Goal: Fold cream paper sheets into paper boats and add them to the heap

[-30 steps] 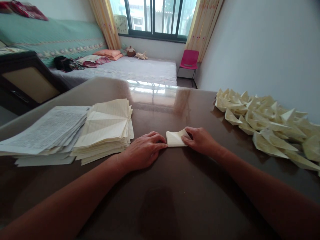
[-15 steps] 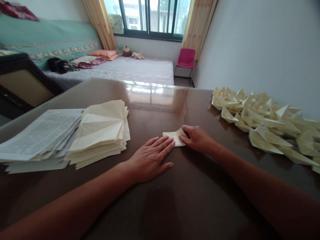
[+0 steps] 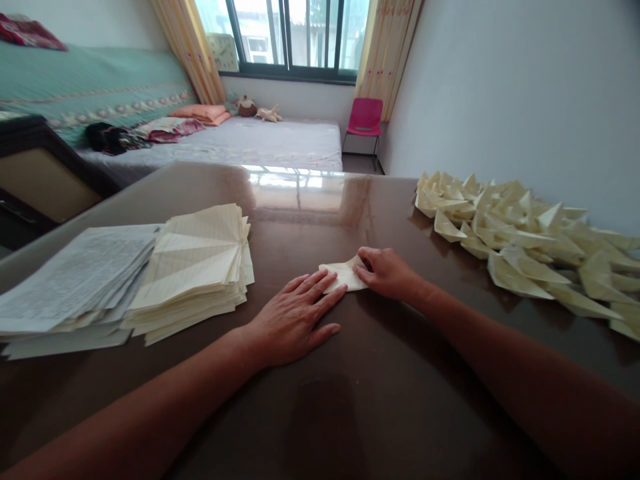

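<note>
A small folded piece of cream paper [image 3: 343, 275] lies on the dark brown glossy table [image 3: 320, 400] between my hands. My left hand [image 3: 295, 319] lies flat with its fingers stretched out, the fingertips resting on the paper's left edge. My right hand [image 3: 386, 272] is curled at the paper's right corner, fingers pinched on it.
A stack of creased cream sheets [image 3: 197, 263] and a stack of printed pages [image 3: 75, 280] sit at the left. A heap of several folded paper shapes [image 3: 525, 243] covers the right side by the white wall. Beyond the table are a bed [image 3: 240, 140] and a pink chair [image 3: 365, 117].
My left hand opened from a curled pose beside the paper to flat, fingers sliding onto its left edge. The right hand stayed on the right corner. The view shifted slightly.
</note>
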`<state>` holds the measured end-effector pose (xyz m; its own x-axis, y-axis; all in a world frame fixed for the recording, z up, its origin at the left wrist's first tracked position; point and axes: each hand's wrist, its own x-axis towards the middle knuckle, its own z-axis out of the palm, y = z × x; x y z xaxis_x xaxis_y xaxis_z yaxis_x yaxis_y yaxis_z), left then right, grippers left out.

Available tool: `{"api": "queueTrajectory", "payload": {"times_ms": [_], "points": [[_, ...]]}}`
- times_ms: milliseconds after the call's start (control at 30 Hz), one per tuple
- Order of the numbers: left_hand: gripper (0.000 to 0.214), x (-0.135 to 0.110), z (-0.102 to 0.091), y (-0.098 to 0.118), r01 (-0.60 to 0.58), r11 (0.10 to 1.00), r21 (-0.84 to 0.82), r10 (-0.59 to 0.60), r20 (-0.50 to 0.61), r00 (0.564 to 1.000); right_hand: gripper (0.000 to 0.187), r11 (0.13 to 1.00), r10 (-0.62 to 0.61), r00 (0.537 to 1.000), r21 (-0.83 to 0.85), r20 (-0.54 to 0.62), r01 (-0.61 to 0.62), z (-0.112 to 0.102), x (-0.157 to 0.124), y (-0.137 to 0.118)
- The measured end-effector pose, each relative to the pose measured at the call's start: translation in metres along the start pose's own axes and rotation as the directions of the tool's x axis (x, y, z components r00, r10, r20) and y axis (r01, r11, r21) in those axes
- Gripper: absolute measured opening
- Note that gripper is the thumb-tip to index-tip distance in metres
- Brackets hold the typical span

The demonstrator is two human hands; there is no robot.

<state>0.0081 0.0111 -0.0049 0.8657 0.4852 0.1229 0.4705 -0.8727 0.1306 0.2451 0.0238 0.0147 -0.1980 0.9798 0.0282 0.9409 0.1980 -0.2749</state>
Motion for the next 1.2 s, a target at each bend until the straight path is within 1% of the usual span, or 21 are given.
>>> {"api": "queueTrajectory", "payload": {"times_ms": [133,300,367,433,467,500,533,567,600,633,733,900,967,1033,1200], "points": [[0.060,0.000,0.000,0.000,0.002,1.000,0.008,-0.002,-0.022,1.000,0.018,0.999,0.017,1.000,-0.041,0.004,-0.017,0.003,-0.002,-0.002],[0.059,0.001,-0.003,0.002,0.008,1.000,0.028,-0.008,-0.002,1.000,0.020,0.995,0.045,0.998,-0.096,0.037,-0.042,0.005,-0.004,-0.002],[0.058,0.001,-0.004,0.002,0.008,1.000,0.030,-0.008,-0.003,1.000,0.027,0.990,0.036,0.999,-0.135,-0.011,-0.037,0.001,-0.007,-0.005],[0.057,0.002,-0.004,0.003,0.003,1.000,0.030,-0.003,-0.015,1.000,0.038,0.978,-0.044,0.992,-0.207,-0.115,0.019,-0.005,-0.012,-0.012],[0.057,0.002,-0.004,0.003,0.001,1.000,0.031,-0.001,-0.021,1.000,0.039,0.964,-0.113,0.981,-0.255,-0.159,0.070,-0.009,-0.015,-0.017],[0.057,0.002,-0.004,0.003,0.001,0.999,0.034,0.000,-0.025,1.000,0.034,0.944,-0.193,0.967,-0.301,-0.165,0.137,-0.012,-0.019,-0.022],[0.057,0.002,-0.004,0.003,0.001,0.999,0.038,0.000,-0.025,1.000,0.026,0.920,-0.260,0.957,-0.334,-0.132,0.203,-0.014,-0.023,-0.028],[0.058,0.002,-0.004,0.004,0.001,0.999,0.043,0.000,-0.022,1.000,0.021,0.897,-0.316,0.947,-0.344,-0.058,0.278,-0.014,-0.028,-0.033],[0.059,0.002,-0.004,0.004,0.001,0.999,0.048,0.000,-0.018,1.000,0.020,0.877,-0.356,0.934,-0.338,0.025,0.343,-0.014,-0.032,-0.039],[0.060,0.002,-0.004,0.004,0.000,0.999,0.054,0.000,-0.013,1.000,0.023,0.861,-0.373,0.924,-0.341,0.083,0.378,-0.012,-0.037,-0.043],[0.061,0.002,-0.004,0.004,0.002,0.997,0.074,-0.002,0.002,1.000,0.033,0.839,-0.345,0.925,-0.389,0.159,0.380,-0.005,-0.049,-0.052],[0.058,0.002,-0.005,0.004,0.007,0.995,0.099,-0.009,0.016,1.000,0.035,0.824,-0.209,0.952,-0.483,0.225,0.295,-0.006,-0.058,-0.058],[0.058,0.002,-0.005,0.004,0.010,0.995,0.103,-0.012,0.019,1.000,0.036,0.818,-0.157,0.959,-0.513,0.237,0.261,-0.008,-0.059,-0.059],[0.058,0.001,-0.006,0.004,0.011,0.994,0.106,-0.012,0.016,1.000,0.036,0.810,-0.131,0.962,-0.534,0.239,0.243,-0.008,-0.059,-0.060],[0.054,-0.003,-0.011,0.002,0.020,0.992,0.128,-0.020,-0.003,1.000,0.035,0.784,-0.129,0.967,-0.575,0.218,0.235,-0.005,-0.058,-0.061]]}}
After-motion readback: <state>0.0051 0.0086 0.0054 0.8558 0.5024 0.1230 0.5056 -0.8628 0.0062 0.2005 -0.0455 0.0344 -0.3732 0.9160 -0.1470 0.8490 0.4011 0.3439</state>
